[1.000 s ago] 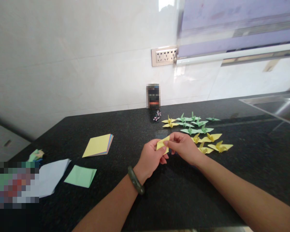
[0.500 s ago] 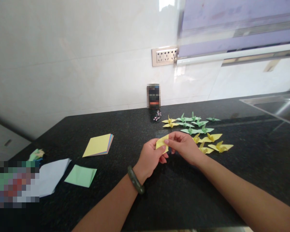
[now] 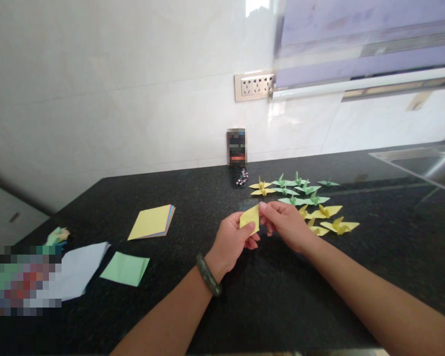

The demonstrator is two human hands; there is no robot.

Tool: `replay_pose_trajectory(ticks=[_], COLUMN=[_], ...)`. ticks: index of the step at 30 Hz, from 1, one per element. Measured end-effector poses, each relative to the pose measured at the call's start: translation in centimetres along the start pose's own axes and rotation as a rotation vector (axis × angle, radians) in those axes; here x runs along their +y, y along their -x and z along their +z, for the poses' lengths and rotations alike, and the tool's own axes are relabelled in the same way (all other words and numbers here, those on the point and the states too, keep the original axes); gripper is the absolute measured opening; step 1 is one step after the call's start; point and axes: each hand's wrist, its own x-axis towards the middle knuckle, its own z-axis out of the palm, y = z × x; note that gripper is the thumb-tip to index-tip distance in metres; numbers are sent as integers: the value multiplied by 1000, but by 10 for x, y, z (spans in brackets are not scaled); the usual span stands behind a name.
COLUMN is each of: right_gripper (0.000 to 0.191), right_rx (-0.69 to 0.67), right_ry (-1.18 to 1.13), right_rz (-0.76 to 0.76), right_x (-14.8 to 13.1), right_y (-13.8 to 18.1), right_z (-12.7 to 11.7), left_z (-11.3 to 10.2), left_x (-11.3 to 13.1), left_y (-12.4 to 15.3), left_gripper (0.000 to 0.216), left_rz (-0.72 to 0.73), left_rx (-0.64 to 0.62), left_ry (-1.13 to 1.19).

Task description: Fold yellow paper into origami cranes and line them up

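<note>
A small folded piece of yellow origami paper (image 3: pixel 249 218) is held up above the dark countertop. My left hand (image 3: pixel 234 233) pinches its lower left part, thumb on top and fingers beneath. At the paper's upper right corner, the thumb and fingers of my right hand (image 3: pixel 284 222) close on the edge. Just beyond and to the right of my right hand stand yellow paper cranes (image 3: pixel 339 226) and green paper cranes (image 3: pixel 307 189). Two more yellow cranes (image 3: pixel 262 188) sit behind the held paper.
A stack of square coloured paper (image 3: pixel 150 222) lies to the left on the black countertop (image 3: pixel 193 198). Nearer me are a folded green sheet (image 3: pixel 126 268) and white paper (image 3: pixel 83 269). A blurred upright device (image 3: pixel 237 147) leans on the wall; a sink (image 3: pixel 422 165) is at far right.
My right thumb has slid off the face of the yellow paper up to its right corner, uncovering more of the paper. My left hand keeps its hold.
</note>
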Motion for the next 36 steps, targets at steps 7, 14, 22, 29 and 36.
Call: replay_pose_trajectory(ticks=[7,14,22,29,36], right_gripper=[23,15,16,14,16], right_rx=[-78,98,82,82,99], right_ry=[26,250,241,265,244], right_rz=[19,-177,-223,-218,-163], right_x=[2,6,5,7,3], right_y=[4,-1,0,4,6], right_z=[7,2,0,5,7], left_z=[5,1,-4,-1,0], left_x=[0,-3,1,-6,-11], left_y=[1,0,-4,-3,-4], left_gripper=[27,51,32,31,33], left_rz=[52,34,-178,-94,18], left_rx=[-63,-212,-97,-94,-33], left_ry=[102,280,483,382,186])
